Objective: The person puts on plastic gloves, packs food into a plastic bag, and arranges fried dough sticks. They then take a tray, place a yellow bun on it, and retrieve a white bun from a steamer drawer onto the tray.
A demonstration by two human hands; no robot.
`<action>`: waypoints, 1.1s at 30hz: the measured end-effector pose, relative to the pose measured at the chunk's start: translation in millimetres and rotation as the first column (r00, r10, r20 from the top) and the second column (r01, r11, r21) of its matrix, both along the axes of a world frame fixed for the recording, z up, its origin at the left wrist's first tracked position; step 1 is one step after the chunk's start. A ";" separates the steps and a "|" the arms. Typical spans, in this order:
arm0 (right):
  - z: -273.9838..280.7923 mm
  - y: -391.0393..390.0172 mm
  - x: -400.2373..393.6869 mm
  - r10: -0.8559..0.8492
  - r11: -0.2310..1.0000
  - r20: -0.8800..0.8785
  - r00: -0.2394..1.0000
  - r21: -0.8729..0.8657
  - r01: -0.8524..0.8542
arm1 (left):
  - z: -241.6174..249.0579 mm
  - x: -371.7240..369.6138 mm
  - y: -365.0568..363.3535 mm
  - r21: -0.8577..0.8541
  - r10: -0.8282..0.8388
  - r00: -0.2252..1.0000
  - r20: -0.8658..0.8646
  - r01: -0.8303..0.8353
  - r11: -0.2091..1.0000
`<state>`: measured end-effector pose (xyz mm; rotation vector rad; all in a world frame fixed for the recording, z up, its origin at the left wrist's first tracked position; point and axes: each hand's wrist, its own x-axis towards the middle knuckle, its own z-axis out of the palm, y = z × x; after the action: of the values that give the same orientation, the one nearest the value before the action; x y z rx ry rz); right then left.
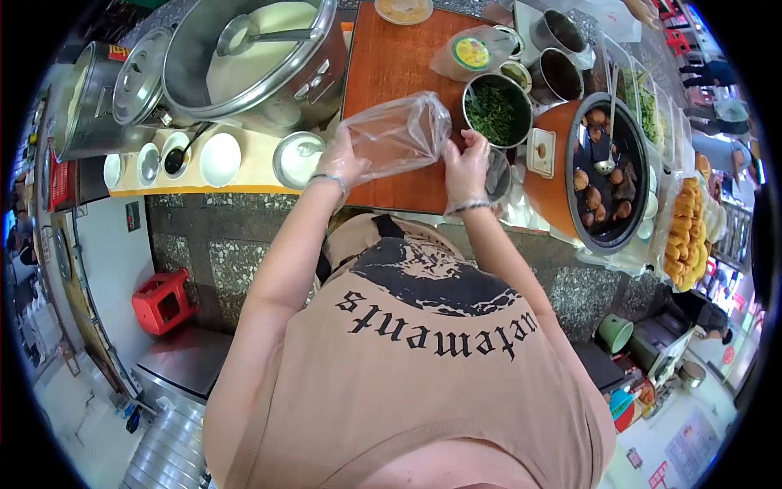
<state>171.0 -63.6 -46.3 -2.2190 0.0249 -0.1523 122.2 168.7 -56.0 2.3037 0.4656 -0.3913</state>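
Note:
A clear plastic bag [397, 137] is stretched between my hands above the brown wooden board. My left hand [342, 160], in a thin see-through glove, is closed on the bag's left edge. At the bag's right side, my right hand [468, 169], gloved too, pinches its edge between fingers and thumb. Just beyond my right hand stands a metal pot of chopped greens [497, 110]. Close to my left hand is a bowl with white contents [298, 160].
A large steel pot [183, 69] of white liquid holds a ladle [269, 37] at upper left. White bowls [220, 160] line the counter. To the right are an orange cooker [547, 183] with brown eggs in dark broth and a pile of fried dough sticks [686, 232].

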 end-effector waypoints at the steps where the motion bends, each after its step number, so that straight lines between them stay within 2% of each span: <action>1: 2.5 7.1 -4.1 0.165 0.986 0.235 0.958 -0.061 -0.154 | -9.5 5.5 1.0 0.055 -0.047 0.996 -0.081 0.051 0.997; 2: 4.2 15.6 -8.1 0.358 0.933 0.243 0.901 -0.142 -0.332 | -18.8 6.4 0.6 0.049 -0.052 0.995 -0.089 0.057 0.997; 4: -24.9 35.5 -7.4 0.648 0.758 0.312 0.694 -0.184 -0.625 | -29.1 7.8 -3.4 0.052 -0.130 0.975 -0.179 0.141 0.989; 5: -42.5 41.7 -10.1 0.647 0.760 0.313 0.695 -0.186 -0.623 | -46.3 7.9 -6.7 0.157 -0.128 0.981 -0.146 0.151 0.976; 7: -73.1 53.5 -8.2 0.655 0.646 0.014 0.756 -0.531 -0.549 | -50.8 10.8 -4.9 0.121 -0.134 0.978 -0.159 0.154 0.981; 8: -79.5 53.3 -6.7 0.648 0.653 0.029 0.761 -0.535 -0.536 | -49.8 11.4 -1.8 0.083 -0.139 0.974 -0.177 0.156 0.984; 10: -79.0 51.9 0.3 0.577 0.648 -0.177 0.797 -0.494 -0.579 | -44.9 13.8 5.7 -0.051 -0.097 0.972 -0.214 0.088 0.995; 11: -59.4 65.5 21.0 0.582 0.708 -0.029 0.813 -0.474 -0.524 | -75.4 10.5 12.6 -0.112 -0.127 0.985 -0.120 0.114 0.987; 12: -56.9 76.1 41.1 0.575 0.711 -0.023 0.818 -0.481 -0.514 | -67.2 8.1 13.8 -0.163 -0.099 0.993 -0.072 0.086 0.983; 13: -59.6 86.7 68.4 0.400 0.906 -0.129 0.907 -0.095 -0.413 | -48.7 8.3 13.7 -0.220 -0.073 0.995 -0.069 0.056 0.974; 14: -65.7 96.7 98.5 0.257 0.944 -0.297 0.920 0.280 -0.173 | -34.7 6.7 14.2 -0.275 -0.046 0.996 -0.071 0.025 0.961; 16: -118.7 106.8 184.4 0.381 0.742 -0.550 0.743 0.662 0.109 | -55.7 1.7 19.5 -0.413 -0.073 0.990 -0.117 0.018 0.911; 17: -124.3 120.9 217.8 0.266 0.704 -0.615 0.742 0.650 0.286 | -49.3 -1.0 20.7 -0.172 -0.141 0.990 0.006 0.140 0.975; 18: -127.2 135.9 243.1 0.157 0.638 -0.681 0.715 0.623 0.453 | -45.9 -2.2 19.2 -0.149 -0.117 0.993 -0.001 0.116 0.982; 19: -125.3 147.6 263.2 0.158 0.632 -0.675 0.721 0.630 0.451 | -53.0 -7.8 23.7 -0.182 -0.114 0.992 0.053 0.122 0.976; 21: -119.7 166.2 293.4 -0.055 0.426 -0.734 0.677 0.596 0.681 | -63.1 -19.8 29.4 -0.257 -0.073 0.988 0.137 0.107 0.961; 22: -122.8 171.5 307.8 -0.056 0.423 -0.731 0.680 0.600 0.679 | -62.7 -19.3 30.9 -0.299 -0.038 0.985 0.171 0.089 0.950; 23: -126.8 175.4 317.8 -0.054 0.437 -0.740 0.671 0.586 0.682 | -62.0 -20.6 33.8 -0.314 -0.041 0.996 0.083 0.065 0.947; 24: -129.6 176.7 325.4 -0.054 0.451 -0.748 0.661 0.573 0.685 | -63.4 -20.8 36.6 -0.315 -0.044 0.995 0.084 0.069 0.947; 27: -137.2 173.9 327.1 0.016 0.418 -0.689 0.724 0.663 0.621 | -54.5 -20.0 44.5 -0.297 -0.061 0.997 -0.047 0.044 0.954; 31: -138.2 167.3 300.8 0.066 0.391 -0.638 0.767 0.724 0.568 | -59.5 -12.6 53.5 -0.355 -0.063 0.995 -0.074 0.033 0.934; 33: -134.7 160.6 277.3 0.048 0.409 -0.635 0.771 0.717 0.565 | -57.9 -4.3 55.0 -0.331 -0.075 0.985 -0.154 0.020 0.943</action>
<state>448.2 97.1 -181.0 -1.0508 0.6821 0.3192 117.8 223.7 -113.9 1.9691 0.3926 -0.6381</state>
